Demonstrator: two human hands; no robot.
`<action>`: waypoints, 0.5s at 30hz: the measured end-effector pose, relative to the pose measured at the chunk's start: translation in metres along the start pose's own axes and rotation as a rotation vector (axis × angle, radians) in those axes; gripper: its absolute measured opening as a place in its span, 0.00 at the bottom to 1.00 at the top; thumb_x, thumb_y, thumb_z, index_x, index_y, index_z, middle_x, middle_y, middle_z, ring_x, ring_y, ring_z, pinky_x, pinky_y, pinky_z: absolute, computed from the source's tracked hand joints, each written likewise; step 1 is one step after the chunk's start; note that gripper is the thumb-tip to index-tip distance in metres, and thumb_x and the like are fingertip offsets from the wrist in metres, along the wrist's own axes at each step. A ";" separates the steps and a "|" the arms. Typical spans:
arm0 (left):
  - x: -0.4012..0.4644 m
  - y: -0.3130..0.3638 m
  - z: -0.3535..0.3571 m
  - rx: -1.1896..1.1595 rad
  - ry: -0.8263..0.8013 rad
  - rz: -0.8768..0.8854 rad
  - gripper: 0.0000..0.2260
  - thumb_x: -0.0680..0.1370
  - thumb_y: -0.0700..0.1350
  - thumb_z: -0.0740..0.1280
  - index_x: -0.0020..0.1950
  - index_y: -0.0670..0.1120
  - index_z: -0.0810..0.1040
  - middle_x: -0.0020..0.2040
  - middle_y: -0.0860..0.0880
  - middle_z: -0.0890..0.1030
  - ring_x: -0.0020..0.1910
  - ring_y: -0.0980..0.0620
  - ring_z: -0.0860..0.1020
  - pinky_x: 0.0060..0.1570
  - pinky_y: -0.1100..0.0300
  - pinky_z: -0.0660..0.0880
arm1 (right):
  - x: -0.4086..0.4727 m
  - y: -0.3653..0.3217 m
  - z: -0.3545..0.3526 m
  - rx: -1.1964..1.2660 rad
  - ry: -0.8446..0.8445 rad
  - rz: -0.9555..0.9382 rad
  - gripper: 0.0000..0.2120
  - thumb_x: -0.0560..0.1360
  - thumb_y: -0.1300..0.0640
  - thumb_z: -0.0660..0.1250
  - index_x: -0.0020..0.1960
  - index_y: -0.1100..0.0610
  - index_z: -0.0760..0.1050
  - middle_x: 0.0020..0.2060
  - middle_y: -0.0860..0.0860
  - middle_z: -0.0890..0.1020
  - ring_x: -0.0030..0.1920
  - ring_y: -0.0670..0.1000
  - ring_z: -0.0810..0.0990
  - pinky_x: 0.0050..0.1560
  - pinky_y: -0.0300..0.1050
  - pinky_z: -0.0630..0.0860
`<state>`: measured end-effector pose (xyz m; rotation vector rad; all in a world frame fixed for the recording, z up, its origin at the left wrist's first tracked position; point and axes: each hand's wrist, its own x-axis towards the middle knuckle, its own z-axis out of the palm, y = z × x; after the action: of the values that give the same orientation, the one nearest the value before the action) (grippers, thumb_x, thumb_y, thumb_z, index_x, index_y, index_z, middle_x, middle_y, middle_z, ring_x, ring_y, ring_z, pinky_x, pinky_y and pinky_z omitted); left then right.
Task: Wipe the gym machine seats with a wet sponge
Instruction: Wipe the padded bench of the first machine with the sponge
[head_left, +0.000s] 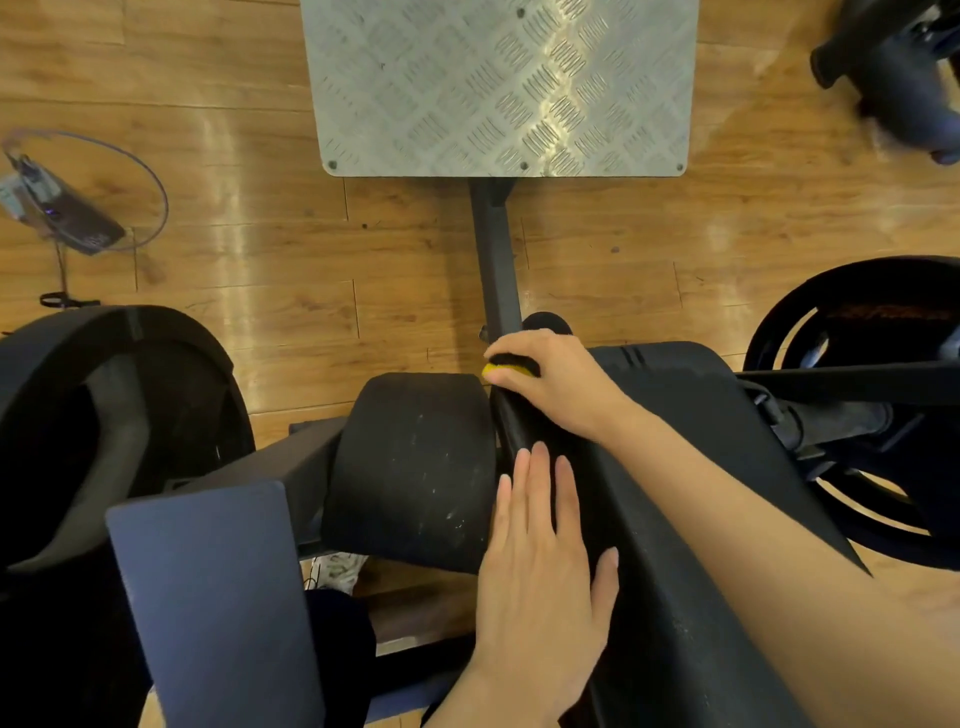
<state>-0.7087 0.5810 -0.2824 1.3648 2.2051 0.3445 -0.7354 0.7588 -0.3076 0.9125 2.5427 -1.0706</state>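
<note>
Head view, one entry. Right hand (550, 382), centre frame: clenched round a yellow-and-black sponge (511, 366), pressing it at the far end of the long black pad (691, 499), beside the gap.

Left hand (540, 561), lower centre: fingers straight, flat across the gap between that pad and the black roller pad (415, 467); grasping nothing.

Progress, as judged: wiping under way on the long pad. The roller pad shows pale scuffs and looks undone, as does the navy pad (208, 597), lower left.

Surroundings: checker-plate footplate (498, 83), top centre; weight plate (852, 322), right; wood floor (260, 234). The left hand covers pad surface not yet wiped.
</note>
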 end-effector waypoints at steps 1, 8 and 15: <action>0.001 -0.001 -0.001 -0.003 -0.003 0.005 0.33 0.76 0.59 0.52 0.72 0.39 0.73 0.71 0.38 0.73 0.71 0.42 0.72 0.64 0.44 0.74 | -0.012 0.002 -0.002 0.024 -0.001 -0.040 0.13 0.78 0.53 0.67 0.60 0.54 0.80 0.58 0.47 0.81 0.62 0.42 0.73 0.67 0.39 0.62; 0.009 -0.006 0.001 0.029 0.026 0.067 0.32 0.78 0.58 0.52 0.73 0.38 0.71 0.72 0.38 0.72 0.73 0.41 0.70 0.66 0.44 0.73 | 0.039 0.005 0.005 -0.143 -0.044 0.192 0.16 0.81 0.48 0.60 0.59 0.57 0.79 0.53 0.54 0.82 0.55 0.56 0.78 0.56 0.51 0.75; 0.027 -0.014 0.003 -0.019 0.087 -0.036 0.31 0.80 0.56 0.51 0.76 0.36 0.64 0.74 0.38 0.70 0.74 0.41 0.68 0.71 0.45 0.67 | -0.017 0.018 -0.002 0.062 0.121 -0.001 0.13 0.80 0.53 0.64 0.63 0.54 0.78 0.62 0.47 0.79 0.67 0.45 0.71 0.74 0.46 0.56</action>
<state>-0.7268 0.5989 -0.2997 1.3206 2.2886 0.4185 -0.7111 0.7625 -0.3094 1.0221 2.6201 -1.1329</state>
